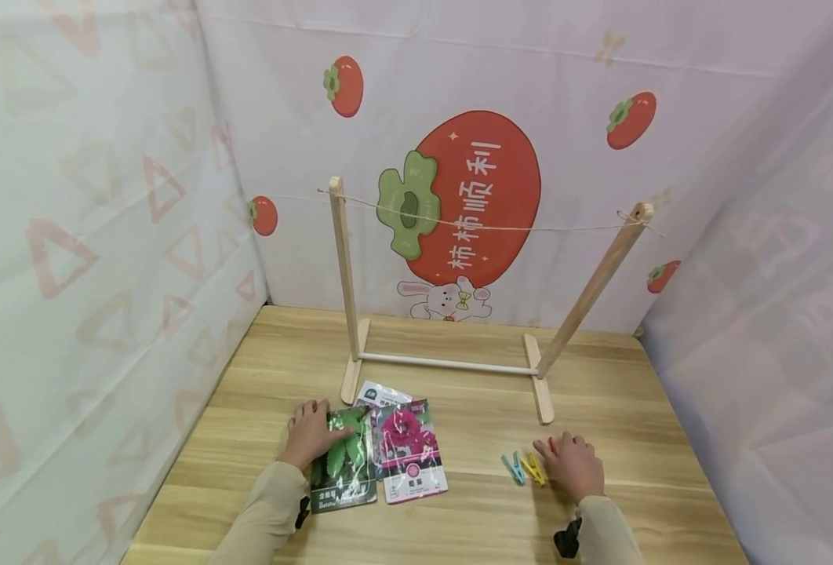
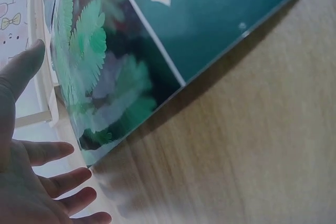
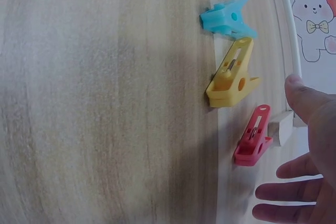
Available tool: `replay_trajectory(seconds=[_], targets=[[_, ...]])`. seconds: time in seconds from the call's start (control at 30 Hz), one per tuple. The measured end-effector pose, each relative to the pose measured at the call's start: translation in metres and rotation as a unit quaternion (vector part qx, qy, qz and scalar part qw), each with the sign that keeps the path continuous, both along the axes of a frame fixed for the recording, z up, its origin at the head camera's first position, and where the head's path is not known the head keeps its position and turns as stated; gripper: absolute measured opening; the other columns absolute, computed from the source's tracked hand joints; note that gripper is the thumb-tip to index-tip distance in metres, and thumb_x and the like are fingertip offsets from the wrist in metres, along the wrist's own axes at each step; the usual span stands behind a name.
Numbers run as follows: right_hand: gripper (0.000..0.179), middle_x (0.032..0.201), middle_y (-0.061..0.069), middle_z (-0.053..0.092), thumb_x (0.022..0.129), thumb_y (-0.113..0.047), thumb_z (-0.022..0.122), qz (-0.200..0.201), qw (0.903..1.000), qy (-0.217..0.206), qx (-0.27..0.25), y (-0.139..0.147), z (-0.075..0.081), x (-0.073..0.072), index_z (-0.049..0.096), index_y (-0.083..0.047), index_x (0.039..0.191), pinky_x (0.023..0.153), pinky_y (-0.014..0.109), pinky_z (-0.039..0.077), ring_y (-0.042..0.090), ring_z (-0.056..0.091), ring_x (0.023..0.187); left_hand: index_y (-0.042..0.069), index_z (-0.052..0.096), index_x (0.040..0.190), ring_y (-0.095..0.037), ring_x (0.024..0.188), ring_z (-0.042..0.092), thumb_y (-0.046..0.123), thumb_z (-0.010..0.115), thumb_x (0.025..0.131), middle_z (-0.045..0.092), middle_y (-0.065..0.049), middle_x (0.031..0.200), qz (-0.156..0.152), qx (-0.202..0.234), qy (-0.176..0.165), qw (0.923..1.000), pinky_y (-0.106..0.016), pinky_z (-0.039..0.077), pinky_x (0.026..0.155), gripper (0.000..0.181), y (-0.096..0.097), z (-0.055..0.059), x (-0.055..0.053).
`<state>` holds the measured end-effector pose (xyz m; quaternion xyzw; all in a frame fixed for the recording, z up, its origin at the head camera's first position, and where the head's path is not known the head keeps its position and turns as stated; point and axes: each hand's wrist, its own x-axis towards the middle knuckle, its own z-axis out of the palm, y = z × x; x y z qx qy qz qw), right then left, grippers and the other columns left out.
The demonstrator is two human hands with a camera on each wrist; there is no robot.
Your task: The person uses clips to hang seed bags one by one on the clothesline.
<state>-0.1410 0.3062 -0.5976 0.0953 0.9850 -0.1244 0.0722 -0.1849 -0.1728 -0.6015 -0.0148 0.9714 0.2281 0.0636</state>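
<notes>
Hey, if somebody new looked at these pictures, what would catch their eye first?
Likely the big red fruit printed on the backdrop, behind the wooden stand with string tied across its top. Next, on the table in front, the pink-flower packet and the green-leaf packet, which lies by the left hand. Then the blue clip, yellow clip and red clip near the right hand.

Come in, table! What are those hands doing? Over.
Left hand open, at edge of green packet. Right hand open, near red clip. Pink-flowered packet partly covers white packet.
</notes>
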Motion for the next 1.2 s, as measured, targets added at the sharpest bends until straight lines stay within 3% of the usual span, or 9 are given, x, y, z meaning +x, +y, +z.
replay_trajectory(seconds=[0.17, 0.5, 0.8, 1.0, 1.2], targets=[[0.071, 0.104, 0.032, 0.058, 0.094, -0.055, 0.053, 0.003, 1.0, 0.009, 0.002, 0.001, -0.003, 0.001, 0.055, 0.013, 0.116, 0.074, 0.059, 0.051, 0.046, 0.058, 0.093, -0.007, 0.045, 0.138, -0.051, 0.124, 0.039, 0.054, 0.077, 0.076, 0.044, -0.035, 0.133, -0.001, 0.003, 0.008, 1.0, -0.067, 0.035, 0.099, 0.092, -0.003, -0.005, -0.001], [0.052, 0.088, 0.022, 0.056, 0.093, -0.047, 0.06, 0.019, 0.9992, 0.03, -0.02, -0.01, -0.005, -0.003, 0.062, 0.004, 0.086, 0.063, 0.048, 0.05, 0.033, 0.055, 0.078, -0.006, 0.054, 0.129, -0.046, 0.116, 0.044, 0.047, 0.081, 0.074, 0.048, -0.032, 0.126, 0.011, -0.009, 0.016, 0.9998, -0.061, 0.043, 0.091, 0.082, -0.012, -0.004, 0.001], [0.043, 0.08, 0.017, 0.053, 0.089, -0.036, 0.068, 0.015, 0.9983, 0.047, -0.03, -0.006, -0.004, 0.0, 0.066, 0.007, 0.088, 0.056, 0.041, 0.047, 0.026, 0.049, 0.07, 0.0, 0.062, 0.104, -0.037, 0.101, 0.051, 0.04, 0.085, 0.072, 0.054, -0.024, 0.111, 0.004, -0.007, 0.048, 0.9988, -0.055, 0.048, 0.079, 0.056, -0.009, -0.01, 0.0], [0.036, 0.078, 0.014, 0.053, 0.088, -0.031, 0.07, 0.011, 0.9983, 0.049, -0.028, -0.007, -0.007, -0.001, 0.065, 0.003, 0.08, 0.056, 0.04, 0.047, 0.023, 0.049, 0.068, 0.001, 0.062, 0.092, -0.034, 0.093, 0.049, 0.034, 0.086, 0.072, 0.054, -0.021, 0.102, -0.001, 0.006, 0.054, 0.9985, -0.052, 0.048, 0.073, 0.046, -0.009, -0.005, 0.002], [0.035, 0.073, 0.009, 0.049, 0.087, -0.029, 0.072, 0.007, 0.9983, 0.051, -0.027, -0.006, -0.006, -0.001, 0.058, -0.002, 0.07, 0.053, 0.034, 0.041, 0.02, 0.046, 0.063, -0.002, 0.063, 0.1, -0.036, 0.095, 0.051, 0.04, 0.085, 0.072, 0.055, -0.023, 0.106, -0.018, -0.004, 0.05, 0.9986, -0.053, 0.049, 0.074, 0.055, -0.01, -0.005, 0.001]])
